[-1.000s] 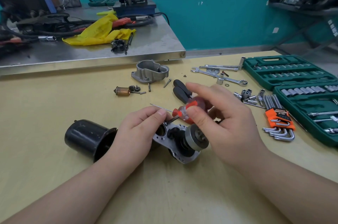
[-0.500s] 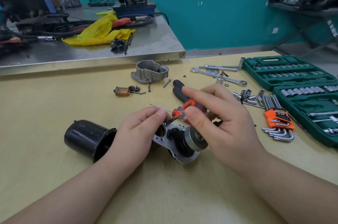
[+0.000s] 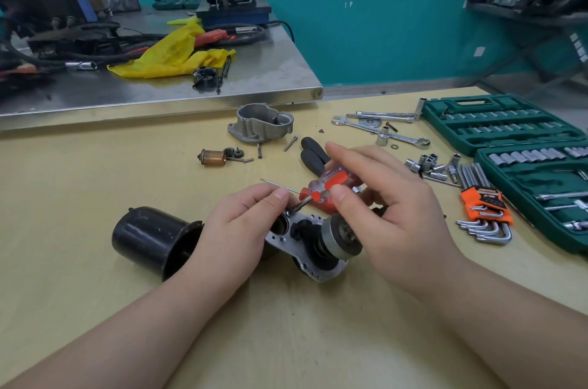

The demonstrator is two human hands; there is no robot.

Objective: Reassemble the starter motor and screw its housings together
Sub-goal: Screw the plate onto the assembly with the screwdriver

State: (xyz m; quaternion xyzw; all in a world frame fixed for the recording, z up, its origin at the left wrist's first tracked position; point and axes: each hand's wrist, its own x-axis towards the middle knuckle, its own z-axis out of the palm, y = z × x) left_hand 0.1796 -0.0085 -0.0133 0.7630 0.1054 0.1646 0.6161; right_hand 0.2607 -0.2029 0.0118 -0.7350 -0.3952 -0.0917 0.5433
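The starter motor lies on its side on the yellow-tan tabletop [image 3: 95, 309]. Its glossy black cylindrical motor can [image 3: 149, 237] points left; its flat silver aluminium flange plate [image 3: 313, 272] with the round grey pinion drum [image 3: 339, 237] faces right. A small screw, probably, sits at the plate's upper edge under the tip of the red-and-clear-handled screwdriver [image 3: 324, 186]. The separate cast grey aluminium nose housing [image 3: 261, 124] rests open-side-up farther back.

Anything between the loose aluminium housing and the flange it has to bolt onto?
Yes. The aluminium housing lies apart at the far side of the table. The flange is occupied: the screwdriver, held by the right hand, is on a screw there, and the left hand grips the motor beside it.
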